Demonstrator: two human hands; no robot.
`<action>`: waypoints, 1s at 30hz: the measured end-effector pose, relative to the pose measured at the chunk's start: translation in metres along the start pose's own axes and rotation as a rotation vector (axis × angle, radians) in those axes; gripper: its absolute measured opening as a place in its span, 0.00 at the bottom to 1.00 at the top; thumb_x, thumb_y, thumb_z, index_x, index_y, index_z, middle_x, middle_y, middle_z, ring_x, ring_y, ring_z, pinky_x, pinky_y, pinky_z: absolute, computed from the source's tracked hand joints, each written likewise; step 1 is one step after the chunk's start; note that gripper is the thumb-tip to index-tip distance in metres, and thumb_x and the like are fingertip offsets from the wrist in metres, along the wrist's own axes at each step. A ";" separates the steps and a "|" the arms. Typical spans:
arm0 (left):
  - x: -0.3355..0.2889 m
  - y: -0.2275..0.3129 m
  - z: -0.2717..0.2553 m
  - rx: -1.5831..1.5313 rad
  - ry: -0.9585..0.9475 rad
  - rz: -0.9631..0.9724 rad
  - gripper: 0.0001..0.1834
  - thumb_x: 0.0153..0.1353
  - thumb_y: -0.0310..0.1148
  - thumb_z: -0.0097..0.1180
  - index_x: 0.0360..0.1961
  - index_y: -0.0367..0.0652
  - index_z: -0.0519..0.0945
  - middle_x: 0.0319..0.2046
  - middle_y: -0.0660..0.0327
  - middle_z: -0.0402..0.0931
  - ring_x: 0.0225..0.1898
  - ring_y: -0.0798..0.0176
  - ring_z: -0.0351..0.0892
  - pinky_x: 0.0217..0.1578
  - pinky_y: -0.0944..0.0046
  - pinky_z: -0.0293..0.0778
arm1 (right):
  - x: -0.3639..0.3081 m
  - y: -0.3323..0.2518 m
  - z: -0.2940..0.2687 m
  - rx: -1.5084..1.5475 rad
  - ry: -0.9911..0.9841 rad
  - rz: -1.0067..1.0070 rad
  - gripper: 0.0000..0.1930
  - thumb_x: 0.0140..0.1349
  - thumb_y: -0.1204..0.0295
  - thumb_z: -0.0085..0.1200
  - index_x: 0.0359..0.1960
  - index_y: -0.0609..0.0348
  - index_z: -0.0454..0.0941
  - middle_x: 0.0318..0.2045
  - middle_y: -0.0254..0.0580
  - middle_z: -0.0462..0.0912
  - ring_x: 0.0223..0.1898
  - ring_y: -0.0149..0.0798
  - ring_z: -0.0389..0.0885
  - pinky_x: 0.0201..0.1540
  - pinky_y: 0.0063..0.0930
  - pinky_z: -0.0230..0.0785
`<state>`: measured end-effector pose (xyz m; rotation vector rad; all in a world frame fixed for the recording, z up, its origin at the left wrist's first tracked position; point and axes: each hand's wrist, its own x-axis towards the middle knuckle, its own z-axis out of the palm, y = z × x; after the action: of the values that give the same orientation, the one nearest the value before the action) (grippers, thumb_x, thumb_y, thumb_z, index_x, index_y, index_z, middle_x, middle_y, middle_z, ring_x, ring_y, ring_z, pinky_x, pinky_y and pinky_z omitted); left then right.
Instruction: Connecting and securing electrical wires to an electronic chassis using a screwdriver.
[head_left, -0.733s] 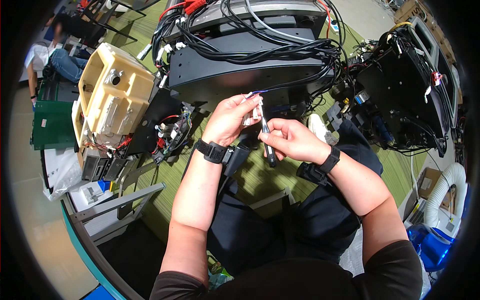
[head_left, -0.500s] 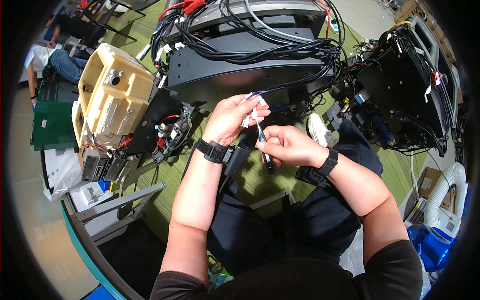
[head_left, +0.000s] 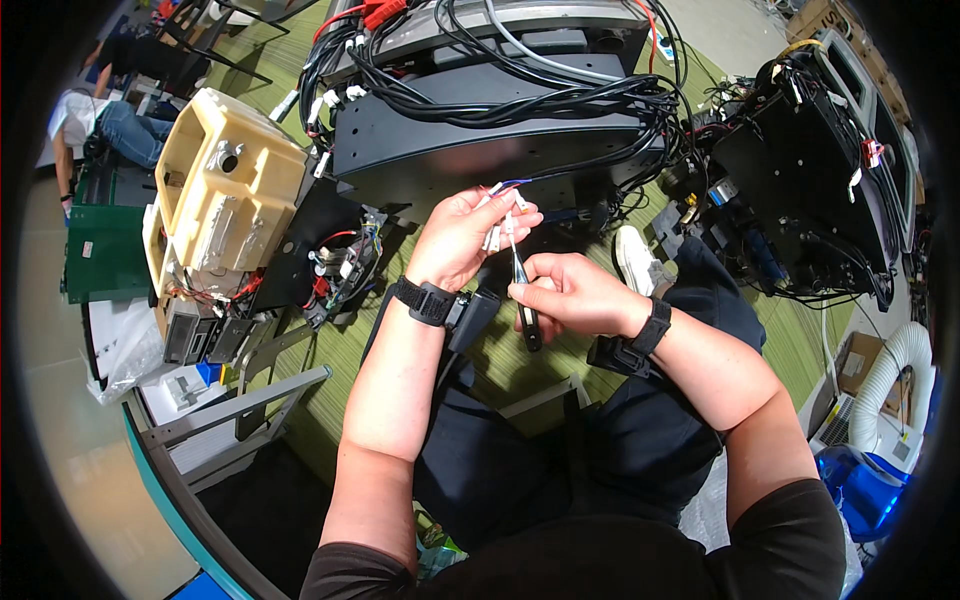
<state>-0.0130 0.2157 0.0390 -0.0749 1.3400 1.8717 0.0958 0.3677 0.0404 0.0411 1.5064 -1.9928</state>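
- Our left hand (head_left: 462, 238): fingers pinched shut on a small white connector (head_left: 497, 228) with thin wires (head_left: 520, 183) running to the black chassis (head_left: 480, 150) just beyond.
- Our right hand (head_left: 572, 295): fingers closed around a slim black-handled tool (head_left: 526, 300), tip up at the connector.
- Both hands are held above our lap, centre of the scene.
- Beige plastic housing (head_left: 215, 190) sits far left on the green floor (head_left: 520, 360).
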 end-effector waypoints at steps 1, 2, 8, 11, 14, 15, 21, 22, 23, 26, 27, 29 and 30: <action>0.000 0.000 0.000 0.006 -0.001 -0.003 0.11 0.65 0.32 0.50 0.42 0.35 0.73 0.38 0.52 0.79 0.41 0.60 0.82 0.38 0.68 0.80 | 0.000 0.000 0.000 0.013 0.004 0.004 0.11 0.66 0.65 0.48 0.35 0.63 0.68 0.27 0.42 0.83 0.18 0.26 0.77 0.22 0.19 0.71; 0.000 0.000 0.001 0.012 -0.003 -0.006 0.11 0.65 0.32 0.50 0.42 0.35 0.73 0.38 0.52 0.79 0.41 0.60 0.81 0.38 0.68 0.79 | 0.000 -0.001 -0.001 0.012 0.005 0.004 0.11 0.66 0.65 0.48 0.35 0.63 0.68 0.27 0.42 0.83 0.18 0.26 0.77 0.22 0.19 0.71; -0.001 -0.001 0.003 0.011 -0.001 0.003 0.12 0.65 0.33 0.50 0.43 0.35 0.72 0.39 0.52 0.79 0.42 0.59 0.81 0.40 0.67 0.78 | 0.002 -0.004 -0.003 0.105 -0.018 0.040 0.13 0.66 0.63 0.47 0.36 0.62 0.68 0.26 0.42 0.83 0.18 0.29 0.80 0.22 0.19 0.71; 0.000 0.000 0.002 0.009 -0.008 -0.006 0.12 0.65 0.33 0.50 0.43 0.35 0.72 0.40 0.51 0.78 0.43 0.59 0.81 0.40 0.67 0.78 | 0.003 -0.004 -0.003 0.095 -0.009 0.030 0.13 0.66 0.63 0.48 0.36 0.62 0.68 0.26 0.42 0.83 0.18 0.28 0.79 0.22 0.18 0.70; 0.000 0.000 0.002 0.025 -0.025 0.006 0.12 0.65 0.33 0.50 0.44 0.34 0.72 0.41 0.50 0.78 0.43 0.59 0.81 0.42 0.66 0.78 | 0.004 0.000 -0.003 0.039 0.049 0.015 0.13 0.65 0.63 0.49 0.36 0.62 0.69 0.25 0.41 0.83 0.18 0.27 0.78 0.20 0.17 0.68; 0.000 0.000 0.002 0.025 -0.023 0.007 0.12 0.65 0.33 0.50 0.44 0.34 0.72 0.41 0.50 0.78 0.43 0.59 0.81 0.42 0.66 0.78 | 0.005 0.000 -0.003 0.019 0.056 0.001 0.12 0.65 0.63 0.49 0.36 0.62 0.69 0.25 0.40 0.82 0.18 0.26 0.77 0.20 0.17 0.67; -0.007 0.003 0.003 0.045 -0.021 -0.048 0.13 0.63 0.34 0.54 0.43 0.36 0.74 0.39 0.52 0.79 0.41 0.60 0.81 0.41 0.66 0.78 | 0.003 -0.005 -0.001 0.036 0.091 -0.005 0.10 0.66 0.66 0.48 0.37 0.61 0.70 0.24 0.39 0.81 0.18 0.24 0.76 0.21 0.16 0.67; -0.006 0.003 0.003 0.045 -0.022 -0.047 0.13 0.63 0.34 0.54 0.43 0.36 0.74 0.39 0.52 0.79 0.41 0.60 0.81 0.41 0.66 0.78 | 0.004 -0.004 -0.002 0.040 0.092 -0.014 0.10 0.66 0.66 0.48 0.37 0.61 0.70 0.24 0.38 0.81 0.18 0.24 0.76 0.21 0.16 0.67; -0.007 0.003 0.002 0.065 -0.004 -0.073 0.12 0.63 0.34 0.54 0.42 0.37 0.75 0.38 0.53 0.79 0.40 0.61 0.81 0.39 0.67 0.78 | 0.004 -0.003 -0.001 0.039 0.093 -0.015 0.10 0.66 0.66 0.48 0.37 0.61 0.70 0.24 0.38 0.81 0.18 0.24 0.76 0.21 0.16 0.67; -0.007 0.004 0.002 0.084 0.014 -0.086 0.11 0.63 0.35 0.54 0.41 0.38 0.75 0.36 0.54 0.80 0.38 0.62 0.82 0.35 0.70 0.78 | 0.004 -0.002 0.000 0.033 0.077 -0.039 0.12 0.66 0.63 0.48 0.37 0.61 0.71 0.23 0.37 0.82 0.17 0.24 0.76 0.20 0.16 0.65; -0.008 0.004 0.002 0.083 0.014 -0.074 0.11 0.63 0.35 0.54 0.40 0.38 0.76 0.36 0.54 0.80 0.37 0.63 0.82 0.34 0.71 0.77 | 0.004 -0.003 0.000 0.037 0.081 -0.034 0.12 0.66 0.63 0.48 0.37 0.61 0.71 0.23 0.37 0.81 0.17 0.24 0.76 0.20 0.16 0.65; -0.008 0.003 0.002 0.082 0.021 -0.066 0.11 0.63 0.35 0.54 0.40 0.38 0.76 0.36 0.54 0.80 0.37 0.62 0.82 0.34 0.70 0.78 | 0.004 -0.005 0.001 0.041 0.085 -0.030 0.12 0.66 0.63 0.48 0.37 0.61 0.71 0.23 0.37 0.81 0.17 0.24 0.76 0.20 0.17 0.65; -0.008 0.003 0.002 0.081 0.025 -0.057 0.11 0.63 0.35 0.54 0.40 0.38 0.75 0.36 0.54 0.80 0.38 0.62 0.82 0.35 0.70 0.78 | 0.004 -0.005 0.000 0.037 0.090 -0.025 0.12 0.66 0.63 0.48 0.37 0.61 0.71 0.23 0.36 0.81 0.17 0.24 0.76 0.20 0.17 0.66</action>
<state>-0.0090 0.2129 0.0458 -0.0949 1.4145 1.7723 0.0898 0.3661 0.0431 0.1293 1.5326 -2.0627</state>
